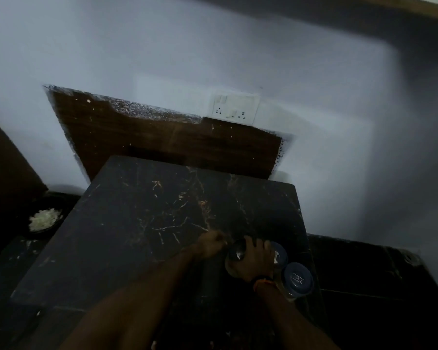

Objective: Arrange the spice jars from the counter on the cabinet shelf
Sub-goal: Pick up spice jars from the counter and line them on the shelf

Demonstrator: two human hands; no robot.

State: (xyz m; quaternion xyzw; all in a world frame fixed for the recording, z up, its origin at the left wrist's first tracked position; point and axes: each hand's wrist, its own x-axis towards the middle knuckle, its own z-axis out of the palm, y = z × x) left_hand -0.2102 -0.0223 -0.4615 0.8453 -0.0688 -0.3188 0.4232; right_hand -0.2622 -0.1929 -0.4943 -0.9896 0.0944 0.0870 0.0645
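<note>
A: Where are we locating the dark-lidded jar [237, 251]?
B: On the marble counter [142, 223]; our right hand [253, 261] is curling over it, our left hand [211, 245] touching beside, grip unclear.
A: The blue-lidded jars [297, 277]?
B: Just right of it.

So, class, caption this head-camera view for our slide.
Right hand grips a dark-lidded jar beside two blue-lidded jars on the black marble counter.

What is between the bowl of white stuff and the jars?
In the head view, bare dark marble counter lies between the bowl and the jars, plus the left hand near them.
</note>
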